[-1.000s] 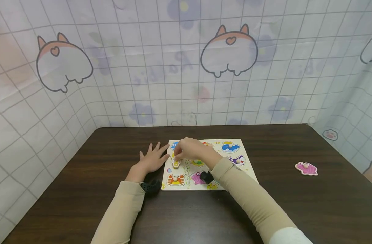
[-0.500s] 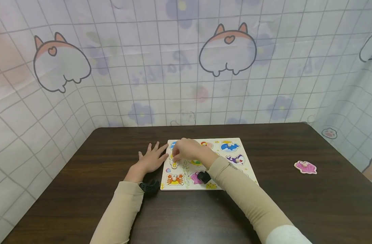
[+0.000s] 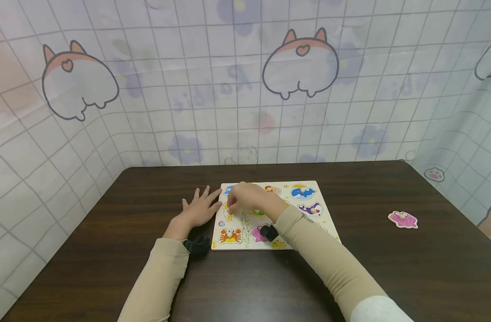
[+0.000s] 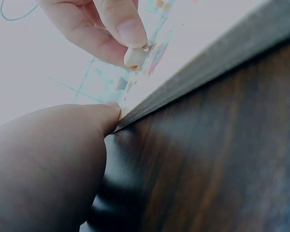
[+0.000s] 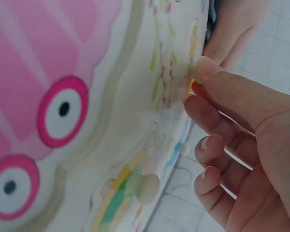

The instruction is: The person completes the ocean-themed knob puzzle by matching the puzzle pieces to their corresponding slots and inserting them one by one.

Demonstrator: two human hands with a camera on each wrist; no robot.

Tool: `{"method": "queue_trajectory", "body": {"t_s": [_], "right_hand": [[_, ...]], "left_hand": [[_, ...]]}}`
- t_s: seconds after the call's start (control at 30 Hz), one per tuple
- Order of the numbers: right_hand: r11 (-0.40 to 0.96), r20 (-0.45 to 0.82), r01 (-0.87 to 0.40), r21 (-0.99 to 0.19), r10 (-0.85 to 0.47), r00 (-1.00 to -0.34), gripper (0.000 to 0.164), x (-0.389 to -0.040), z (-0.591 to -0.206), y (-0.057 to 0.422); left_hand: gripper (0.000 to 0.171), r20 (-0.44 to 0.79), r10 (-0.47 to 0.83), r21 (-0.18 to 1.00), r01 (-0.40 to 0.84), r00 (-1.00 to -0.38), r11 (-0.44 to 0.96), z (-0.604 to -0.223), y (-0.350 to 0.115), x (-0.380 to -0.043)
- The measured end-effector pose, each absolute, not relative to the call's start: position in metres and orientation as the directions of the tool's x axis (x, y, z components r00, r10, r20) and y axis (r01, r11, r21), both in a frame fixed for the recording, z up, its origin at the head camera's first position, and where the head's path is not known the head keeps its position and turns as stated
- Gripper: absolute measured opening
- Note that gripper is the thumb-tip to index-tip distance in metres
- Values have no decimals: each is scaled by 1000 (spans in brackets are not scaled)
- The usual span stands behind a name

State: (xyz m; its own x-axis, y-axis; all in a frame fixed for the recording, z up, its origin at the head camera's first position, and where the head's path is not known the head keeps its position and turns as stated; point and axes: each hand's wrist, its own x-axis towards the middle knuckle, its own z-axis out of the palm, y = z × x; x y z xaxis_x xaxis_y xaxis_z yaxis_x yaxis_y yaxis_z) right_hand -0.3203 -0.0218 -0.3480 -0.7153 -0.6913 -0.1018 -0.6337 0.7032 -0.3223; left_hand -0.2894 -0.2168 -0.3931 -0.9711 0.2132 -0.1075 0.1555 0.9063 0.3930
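A pale wooden knob puzzle board (image 3: pixel 241 247) with sea-animal pieces lies on the table. Near its left side my right hand (image 3: pixel 249 197) pinches the knob (image 4: pixel 134 57) of a small yellow puzzle piece (image 3: pixel 228 216), partly hidden by the fingers. I cannot tell whether the piece sits flush in its recess. My left hand (image 3: pixel 198 210) lies with fingers spread at the board's left edge; in the left wrist view, its thumb (image 4: pixel 108 116) touches the board's edge. A pink shell puzzle piece (image 3: pixel 403 219) lies apart on the table, to the right.
On the board are a crab piece (image 3: pixel 230 236), a blue whale piece (image 3: pixel 303 192) and a purple fish-like piece (image 3: pixel 311 209). A pink shell picture (image 3: pixel 256 234) shows beside the black wrist device (image 3: pixel 268 233). Printed cloth (image 3: pixel 245 112) hangs behind the dark table (image 3: pixel 149 188).
The yellow piece and my right fingertips have shifted slightly left on the board. My left hand stays in place.
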Motion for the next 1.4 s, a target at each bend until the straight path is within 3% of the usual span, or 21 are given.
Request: {"method": "queue_trajectory", "body": {"t_s": [0.5, 1.0, 1.4], "right_hand": [[603, -32, -672, -429, -754, -656, 19, -320, -323, 31], [614, 94, -668, -421, -703, -705, 19, -307, -304, 102], [663, 124, -628, -408, -641, -757, 21, -299, -304, 146]], "left_hand": [[61, -111, 208, 393, 149, -972, 907, -395, -216, -292], [61, -103, 226, 390, 170, -969, 905, -394, -216, -292], [60, -92, 222, 396, 169, -971, 903, -395, -218, -289]]}}
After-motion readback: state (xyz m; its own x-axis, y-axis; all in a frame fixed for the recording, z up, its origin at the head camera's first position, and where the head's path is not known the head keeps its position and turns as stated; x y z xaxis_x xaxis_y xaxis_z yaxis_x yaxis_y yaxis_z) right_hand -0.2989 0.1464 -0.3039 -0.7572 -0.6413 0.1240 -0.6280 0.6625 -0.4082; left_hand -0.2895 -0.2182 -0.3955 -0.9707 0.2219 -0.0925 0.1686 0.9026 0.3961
